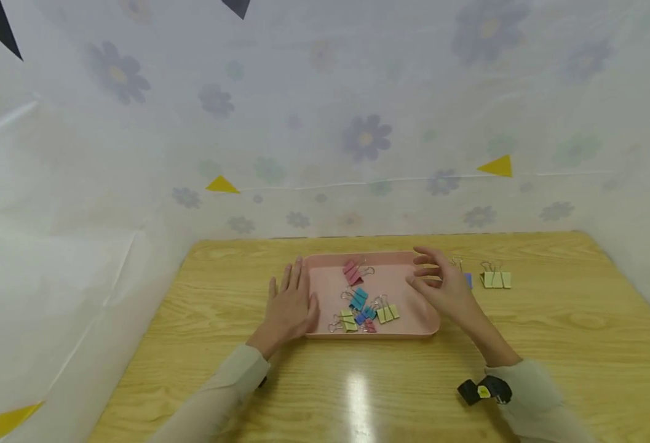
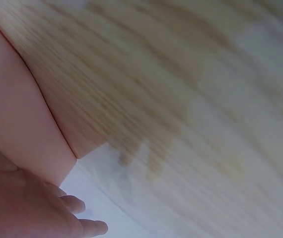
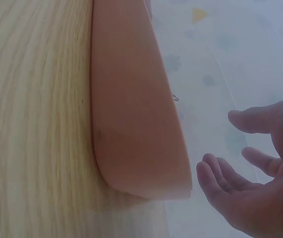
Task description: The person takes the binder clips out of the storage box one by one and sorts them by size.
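Observation:
A shallow pink tray [image 1: 327, 283] lies on the table with several binder clips inside: a large red one [image 1: 353, 272], a teal one [image 1: 359, 298], two yellow ones [image 1: 388, 313] and smaller ones bunched between them. My left hand [image 1: 290, 307] rests against the tray's left side, fingers straight and pointing away from me. Over the tray's right rim hovers my right hand [image 1: 441, 286], fingers loosely bent with nothing between them. In the right wrist view, that hand [image 3: 260, 183] is apart from the tray wall [image 3: 136, 109].
Right of the tray stand a yellow binder clip [image 1: 496, 280] and a blue binder clip [image 1: 468, 280], the blue one partly hidden by my right hand. A flower-patterned white sheet [image 1: 302, 123] walls the back and sides of the wooden table [image 1: 236, 271].

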### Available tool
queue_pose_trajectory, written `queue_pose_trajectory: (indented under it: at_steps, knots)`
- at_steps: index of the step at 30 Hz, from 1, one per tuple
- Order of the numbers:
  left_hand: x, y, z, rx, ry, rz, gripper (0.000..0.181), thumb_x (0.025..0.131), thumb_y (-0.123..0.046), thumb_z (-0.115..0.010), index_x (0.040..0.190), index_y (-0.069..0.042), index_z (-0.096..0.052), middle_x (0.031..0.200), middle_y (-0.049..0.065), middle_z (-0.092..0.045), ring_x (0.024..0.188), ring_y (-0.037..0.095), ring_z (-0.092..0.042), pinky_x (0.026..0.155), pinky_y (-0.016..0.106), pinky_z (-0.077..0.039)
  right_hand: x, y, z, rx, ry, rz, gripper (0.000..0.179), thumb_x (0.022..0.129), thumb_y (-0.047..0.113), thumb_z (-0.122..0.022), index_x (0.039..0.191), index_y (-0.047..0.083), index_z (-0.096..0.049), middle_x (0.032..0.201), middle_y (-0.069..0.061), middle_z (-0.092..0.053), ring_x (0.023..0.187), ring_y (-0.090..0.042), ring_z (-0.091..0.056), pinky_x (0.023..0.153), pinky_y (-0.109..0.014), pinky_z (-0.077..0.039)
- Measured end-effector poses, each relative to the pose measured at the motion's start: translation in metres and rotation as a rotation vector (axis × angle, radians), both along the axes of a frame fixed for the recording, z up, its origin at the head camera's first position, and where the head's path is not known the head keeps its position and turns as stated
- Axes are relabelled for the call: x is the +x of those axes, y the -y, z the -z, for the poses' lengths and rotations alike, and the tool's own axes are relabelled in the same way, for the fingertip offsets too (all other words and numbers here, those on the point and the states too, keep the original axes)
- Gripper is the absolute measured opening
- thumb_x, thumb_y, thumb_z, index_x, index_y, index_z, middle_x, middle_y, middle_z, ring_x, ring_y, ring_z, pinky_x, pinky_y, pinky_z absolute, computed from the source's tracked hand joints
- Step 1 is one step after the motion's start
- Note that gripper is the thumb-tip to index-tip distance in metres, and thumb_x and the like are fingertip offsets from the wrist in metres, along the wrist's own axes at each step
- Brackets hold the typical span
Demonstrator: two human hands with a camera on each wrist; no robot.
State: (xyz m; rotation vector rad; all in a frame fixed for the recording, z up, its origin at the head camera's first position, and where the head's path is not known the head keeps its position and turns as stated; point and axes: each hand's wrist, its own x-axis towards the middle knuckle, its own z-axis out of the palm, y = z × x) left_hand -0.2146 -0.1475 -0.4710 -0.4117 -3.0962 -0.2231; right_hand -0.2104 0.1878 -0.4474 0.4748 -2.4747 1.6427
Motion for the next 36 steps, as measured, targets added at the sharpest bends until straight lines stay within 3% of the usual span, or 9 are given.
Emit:
queue_pose_trajectory:
  at_steps: [5,9,14,19,23,29,36]
  knots:
    - [0.000,0.005,0.002,0.000,0.001,-0.001,0.069,0.107,-0.034,-0.033,0.163,0.001,-0.015,0.171,0.016,-0.008,0.155,0.038,-0.015,0.119,0.067,-0.014,-0.004,0.023,0.006,-0.012,0.046,0.002,0.058,0.098,0.015,-0.071,0.150,0.009,-0.047,0.130,-0.022,-0.059,0.111,-0.035,-0.065,0.094,-0.047,-0.056]
    - [0.000,0.009,0.003,-0.005,0.002,-0.010,0.068,0.107,-0.034,-0.033,0.164,0.000,-0.015,0.172,0.015,-0.007,0.156,0.038,-0.014,0.120,0.067,-0.013,-0.009,0.042,0.013,-0.034,0.091,-0.005,0.058,0.098,0.015,-0.071,0.150,0.009,-0.046,0.132,-0.024,-0.057,0.114,-0.035,-0.063,0.097,-0.054,-0.053]
    - [0.002,0.008,0.002,0.013,0.004,-0.005,0.069,0.107,-0.033,-0.033,0.164,0.000,-0.014,0.171,0.016,-0.009,0.155,0.038,-0.015,0.119,0.067,-0.014,-0.012,0.061,0.023,-0.032,0.076,-0.003,0.058,0.097,0.010,-0.071,0.149,0.005,-0.046,0.129,-0.025,-0.057,0.114,-0.039,-0.062,0.097,-0.056,-0.053]
    - [0.005,0.005,-0.004,0.052,0.003,-0.004,0.068,0.107,-0.031,-0.037,0.162,0.003,-0.017,0.170,0.018,-0.013,0.154,0.040,-0.018,0.118,0.069,-0.015,-0.012,0.074,0.027,-0.041,0.128,-0.007,0.060,0.097,0.008,-0.070,0.152,0.005,-0.045,0.130,-0.027,-0.057,0.117,-0.041,-0.061,0.098,-0.057,-0.051]
    - [0.004,0.004,-0.004,0.041,0.003,-0.005,0.068,0.107,-0.031,-0.036,0.162,0.003,-0.017,0.170,0.017,-0.012,0.155,0.039,-0.018,0.118,0.069,-0.015,-0.017,0.082,0.030,-0.029,0.178,0.017,0.062,0.097,0.011,-0.071,0.152,0.008,-0.043,0.132,-0.025,-0.057,0.120,-0.039,-0.059,0.100,-0.055,-0.051]
    - [0.001,0.004,-0.003,0.021,0.014,-0.007,0.069,0.107,-0.032,-0.036,0.163,0.001,-0.014,0.171,0.015,-0.008,0.155,0.038,-0.015,0.119,0.067,-0.014,-0.028,0.093,0.035,-0.006,0.188,0.052,0.062,0.096,0.010,-0.071,0.152,0.008,-0.045,0.131,-0.023,-0.059,0.120,-0.037,-0.061,0.101,-0.052,-0.051]
    - [0.000,0.004,-0.004,0.021,0.006,-0.004,0.068,0.107,-0.029,-0.037,0.163,0.003,-0.015,0.171,0.017,-0.009,0.155,0.039,-0.016,0.118,0.068,-0.015,-0.039,0.108,0.035,0.046,0.256,0.092,0.055,0.094,0.014,-0.073,0.146,0.009,-0.054,0.129,-0.015,-0.062,0.116,-0.030,-0.060,0.101,-0.047,-0.052]
